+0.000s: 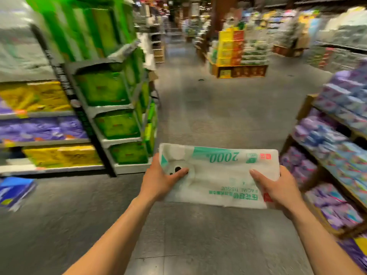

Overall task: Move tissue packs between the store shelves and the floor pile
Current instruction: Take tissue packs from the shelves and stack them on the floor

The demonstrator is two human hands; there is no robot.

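Tissue pack: a flat white plastic-wrapped tissue pack [218, 175] with green print and a small red mark, held level in the air between the two hands, above the floor; its print reads upside down to the camera.
Left hand: the left hand [158, 181] grips the pack's left end, thumb curled over the top face, fingers hidden beneath.
Right hand: the right hand [276, 187] grips the right end, thumb on top.
Floor: grey tiled floor [198, 235] below both hands, running ahead as an aisle.
Left of the hands: a grey shelf unit [111, 106] filled with green packs; further left, blurred shelves of yellow and purple packs [45, 126]; a blue pack [14, 191] lies on the floor, well apart from the left hand.
Right of the hands: wooden shelves of purple and blue packs [333, 139], near the right hand.
Ahead: a yellow and orange stacked display [232, 48], well beyond the hands.
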